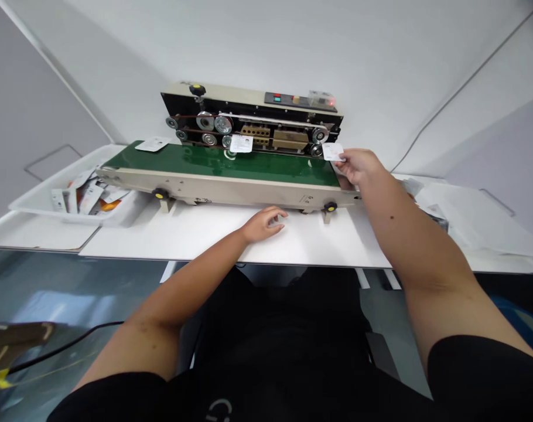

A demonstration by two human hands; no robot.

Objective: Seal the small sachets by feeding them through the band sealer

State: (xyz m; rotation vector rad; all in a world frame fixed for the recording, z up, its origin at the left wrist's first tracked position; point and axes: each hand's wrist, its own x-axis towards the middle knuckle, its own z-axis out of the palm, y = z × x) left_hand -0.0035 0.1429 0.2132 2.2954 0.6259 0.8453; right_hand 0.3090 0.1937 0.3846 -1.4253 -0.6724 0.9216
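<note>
My right hand (358,166) pinches a small white packet (332,152) at the right end of the sealing machine (258,126), beside its rollers. Over the white table, in front of the machine, my left hand (265,224) is held with its fingers apart and curved, holding nothing. A second white packet (241,143) stands at the middle of the machine, against the belts above the green conveyor (266,167). Near the conveyor's left end lies another white packet (152,144).
A translucent bin (126,214) on the left holds several packets, some with orange parts. On the right, partly behind my forearm, more packets (436,215) lie by a translucent container (490,217). The white table (205,237) has its front edge close to my body.
</note>
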